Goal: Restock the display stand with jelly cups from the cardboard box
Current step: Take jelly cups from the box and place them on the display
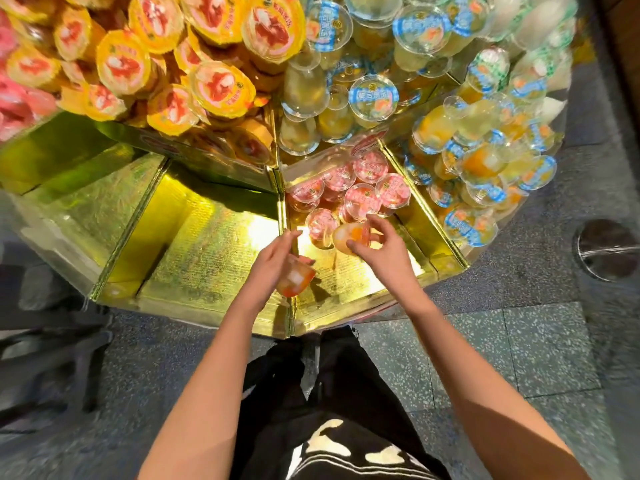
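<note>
I have both hands over the gold foil surface of the display stand (214,244). The left hand (273,256) is closed around a tilted jelly cup (295,280) with orange and white pieces in it, held low over the divider (282,202) between two compartments. The right hand (379,244) pinches a second jelly cup (349,237) on its side between thumb and fingers, just beside the pink-lidded cups (363,199) that sit in a cluster beyond its fingertips, in the same compartment. The compartment to the left of the left hand shows bare foil, brightly lit. Far above the left hand I see a heap of yellow-lidded cups (221,88); above and to the right of the right hand, blue-lidded cups (374,97) are piled up. Below my wrists is a speckled grey tiled floor (540,341), with a round metal plate (606,249) set into it well to the right of the right hand, and black trousers (346,393) between my forearms
</note>
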The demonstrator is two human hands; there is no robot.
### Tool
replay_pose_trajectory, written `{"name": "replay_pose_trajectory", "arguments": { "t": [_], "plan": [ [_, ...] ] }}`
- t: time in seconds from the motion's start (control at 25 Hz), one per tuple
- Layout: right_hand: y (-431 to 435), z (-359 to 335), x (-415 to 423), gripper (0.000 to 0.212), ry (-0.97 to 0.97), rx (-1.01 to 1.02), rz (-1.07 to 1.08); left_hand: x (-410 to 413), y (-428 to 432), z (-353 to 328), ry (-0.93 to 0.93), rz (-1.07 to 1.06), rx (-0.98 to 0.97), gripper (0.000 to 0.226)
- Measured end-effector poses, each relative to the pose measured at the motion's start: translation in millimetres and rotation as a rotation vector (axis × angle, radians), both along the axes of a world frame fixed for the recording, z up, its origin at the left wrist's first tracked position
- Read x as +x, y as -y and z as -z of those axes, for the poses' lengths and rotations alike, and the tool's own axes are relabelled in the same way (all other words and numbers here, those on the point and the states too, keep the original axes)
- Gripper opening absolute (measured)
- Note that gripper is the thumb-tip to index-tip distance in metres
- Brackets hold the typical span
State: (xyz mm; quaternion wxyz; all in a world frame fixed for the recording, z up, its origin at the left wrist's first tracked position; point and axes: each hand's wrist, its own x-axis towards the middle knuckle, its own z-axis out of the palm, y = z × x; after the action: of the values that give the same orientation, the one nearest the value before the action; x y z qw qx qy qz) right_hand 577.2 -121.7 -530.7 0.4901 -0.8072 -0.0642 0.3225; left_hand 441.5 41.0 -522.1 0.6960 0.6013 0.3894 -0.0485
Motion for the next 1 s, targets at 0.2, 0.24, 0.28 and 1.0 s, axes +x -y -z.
{"name": "replay_pose_trajectory", "arguments": {
  "t": [0.2, 0.24, 0.28, 1.0],
  "plan": [
    [-37.9, 33.1, 7.9, 0.068, 0.488, -0.167, -0.528, -26.2, -18.2, 10.7, -0.049, -0.232, 0.101, 0.037],
    [-47.5, 42.8, 7.0, 0.068, 0.561, -0.211, -0.602, -28.2, -19.5, 12.4, -0.056, -0.261, 0.103, 0.034],
    [-55.1, 53.8, 6.3, 0.067, 0.619, -0.256, -0.656, -29.4, -19.9, 12.2, -0.058, -0.283, 0.106, 0.033],
    [-73.2, 86.4, 1.7, 0.046, 0.816, -0.408, -0.553, -32.6, -19.3, 13.4, -0.006, -0.367, 0.206, 0.030]
  ]
}}
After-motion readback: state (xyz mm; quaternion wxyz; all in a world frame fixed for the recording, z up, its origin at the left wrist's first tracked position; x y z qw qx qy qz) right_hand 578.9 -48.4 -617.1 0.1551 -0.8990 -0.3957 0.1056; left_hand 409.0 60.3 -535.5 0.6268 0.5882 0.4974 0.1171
